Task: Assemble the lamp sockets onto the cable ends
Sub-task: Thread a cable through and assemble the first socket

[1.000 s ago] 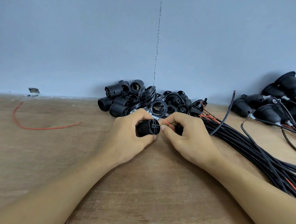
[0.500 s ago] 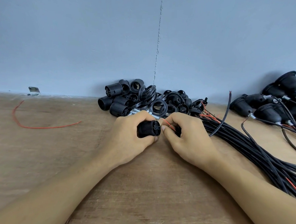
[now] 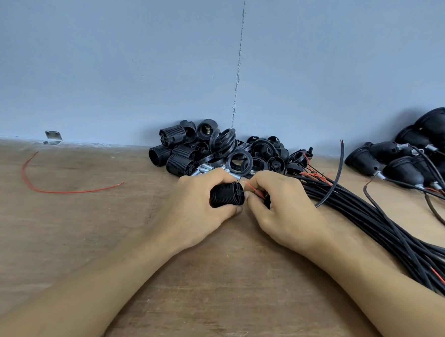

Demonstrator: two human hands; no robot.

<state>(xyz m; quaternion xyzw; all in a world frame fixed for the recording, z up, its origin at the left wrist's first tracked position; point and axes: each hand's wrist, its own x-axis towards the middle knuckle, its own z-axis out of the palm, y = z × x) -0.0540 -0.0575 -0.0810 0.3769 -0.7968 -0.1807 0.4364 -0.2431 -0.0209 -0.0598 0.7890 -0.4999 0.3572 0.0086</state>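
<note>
Blue wall behind, wooden bench below. The left hand grips the threaded socket, now turned more side-on than a second ago. Close beside it, the right hand pinches the red wire at the socket's terminal end, so insertion looks underway.

Plain pale blue-grey wall all across the back, with a rough vertical seam running down it near the middle. It meets the far edge of a worn brown wooden tabletop, kinda scuffed and grainy. There's a small metal bracket at that far edge, over to the left. Light's soft and even.
</note>
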